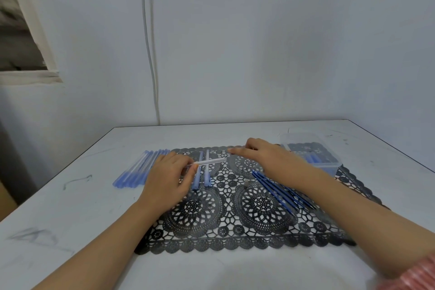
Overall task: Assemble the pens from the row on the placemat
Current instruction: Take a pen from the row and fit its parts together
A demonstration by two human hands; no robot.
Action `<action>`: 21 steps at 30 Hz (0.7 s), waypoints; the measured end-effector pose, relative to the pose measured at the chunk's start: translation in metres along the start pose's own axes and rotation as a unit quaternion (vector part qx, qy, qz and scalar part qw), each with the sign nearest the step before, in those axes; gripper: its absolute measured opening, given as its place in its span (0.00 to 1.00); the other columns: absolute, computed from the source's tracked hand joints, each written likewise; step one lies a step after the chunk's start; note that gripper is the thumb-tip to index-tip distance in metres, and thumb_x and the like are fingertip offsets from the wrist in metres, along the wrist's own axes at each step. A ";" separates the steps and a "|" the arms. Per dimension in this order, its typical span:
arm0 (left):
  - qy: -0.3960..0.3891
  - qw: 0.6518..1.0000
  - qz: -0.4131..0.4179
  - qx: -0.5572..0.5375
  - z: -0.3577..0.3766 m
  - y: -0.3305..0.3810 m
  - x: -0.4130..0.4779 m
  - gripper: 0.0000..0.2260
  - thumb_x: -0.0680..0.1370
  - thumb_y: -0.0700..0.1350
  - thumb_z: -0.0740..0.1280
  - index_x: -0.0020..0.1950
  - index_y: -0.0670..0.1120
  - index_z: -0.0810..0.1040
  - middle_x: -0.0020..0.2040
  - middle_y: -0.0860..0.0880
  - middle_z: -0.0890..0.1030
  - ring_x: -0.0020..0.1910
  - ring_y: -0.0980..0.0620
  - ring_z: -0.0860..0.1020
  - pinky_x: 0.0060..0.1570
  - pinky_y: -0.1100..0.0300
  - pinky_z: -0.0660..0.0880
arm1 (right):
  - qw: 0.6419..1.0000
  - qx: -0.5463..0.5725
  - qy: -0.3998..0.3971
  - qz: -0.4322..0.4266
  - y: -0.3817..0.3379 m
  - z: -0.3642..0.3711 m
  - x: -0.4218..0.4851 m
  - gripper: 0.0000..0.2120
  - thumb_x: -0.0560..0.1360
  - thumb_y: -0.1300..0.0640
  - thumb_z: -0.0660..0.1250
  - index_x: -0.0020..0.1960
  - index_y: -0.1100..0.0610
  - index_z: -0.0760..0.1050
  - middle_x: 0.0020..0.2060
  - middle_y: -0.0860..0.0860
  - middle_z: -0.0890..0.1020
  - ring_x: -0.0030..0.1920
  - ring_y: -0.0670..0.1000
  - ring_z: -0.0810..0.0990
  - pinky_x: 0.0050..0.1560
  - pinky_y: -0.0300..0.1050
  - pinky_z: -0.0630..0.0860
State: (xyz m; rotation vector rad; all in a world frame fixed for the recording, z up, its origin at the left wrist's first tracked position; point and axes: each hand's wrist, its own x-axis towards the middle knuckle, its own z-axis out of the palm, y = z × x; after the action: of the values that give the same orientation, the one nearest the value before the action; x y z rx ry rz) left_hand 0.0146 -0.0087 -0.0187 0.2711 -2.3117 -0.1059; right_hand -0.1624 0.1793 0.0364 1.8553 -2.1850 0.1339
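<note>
A: What is the white, scuffed table (70, 195) carrying?
B: A black lace placemat (235, 238) is lying flat at its centre. Blue capped pens (138, 169) are resting side by side just beside the mat's left edge.
A: Far right?
B: A clear container (328, 167) is sitting at the mat's far corner.

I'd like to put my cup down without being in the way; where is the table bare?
The tabletop is bare in front of the placemat, and left of the capped pens. Crowded: the mat, with the left hand holding a clear pen barrel, the right hand, blue refills, and the plastic box.
</note>
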 end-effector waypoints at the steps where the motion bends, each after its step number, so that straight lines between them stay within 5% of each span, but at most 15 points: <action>1: -0.001 1.000 -0.001 0.001 0.000 0.000 0.000 0.13 0.78 0.52 0.57 0.42 0.48 0.77 0.34 0.58 0.71 0.34 0.57 0.68 0.41 0.70 0.61 | 1.000 -0.002 -0.003 -0.002 0.000 0.000 0.000 0.42 0.69 0.77 0.55 0.75 0.45 0.54 0.55 0.53 0.70 0.44 0.48 0.63 0.39 0.42 0.65; 7: 0.002 1.000 -0.003 0.003 0.000 -0.001 0.001 0.13 0.78 0.52 0.57 0.42 0.48 0.77 0.33 0.59 0.68 0.34 0.56 0.67 0.39 0.66 0.61 | 1.000 -0.023 -0.022 0.003 -0.004 -0.001 -0.001 0.41 0.71 0.75 0.55 0.74 0.42 0.52 0.56 0.52 0.69 0.44 0.49 0.65 0.30 0.36 0.56; 21: 0.007 1.000 0.005 -0.001 0.002 -0.001 0.001 0.14 0.78 0.52 0.57 0.43 0.48 0.77 0.34 0.58 0.71 0.35 0.57 0.68 0.40 0.61 0.62 | 1.000 0.008 0.013 -0.005 -0.005 0.002 -0.002 0.40 0.70 0.76 0.56 0.73 0.43 0.57 0.54 0.54 0.71 0.44 0.51 0.68 0.36 0.42 0.61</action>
State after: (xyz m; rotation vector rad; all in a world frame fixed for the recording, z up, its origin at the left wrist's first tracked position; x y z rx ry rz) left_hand 0.0132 -0.0101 -0.0195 0.2593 -2.2980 -0.1019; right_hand -0.1577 0.1795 0.0331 1.8618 -2.1628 0.1722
